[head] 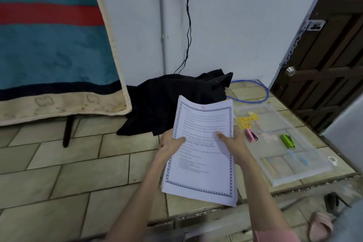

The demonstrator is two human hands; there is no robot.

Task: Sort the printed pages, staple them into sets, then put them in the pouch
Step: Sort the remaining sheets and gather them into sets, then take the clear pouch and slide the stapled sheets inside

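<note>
Holding: both hands grip one stack of printed pages (200, 149) above the tiled floor (78, 173) — the top sheet has a patterned border and the word "STORAGE".
Left hand (170, 147): thumb curled over the top sheet, fingers hidden beneath the stack.
Right hand (233, 145): thumb pressed on the page, fingers wrapped under the right edge.
Pouch (290, 147): clear, flat on the tiles just right of the stack, partly hidden by it.
On the pouch: green stapler (287, 140), small pink item (251, 135).
Behind: black cloth (172, 104) heaped by the wall — the stack's top edge overlaps it.
Far left: hanging blue blanket (51, 45).
Far right: dark wooden door (330, 55).
</note>
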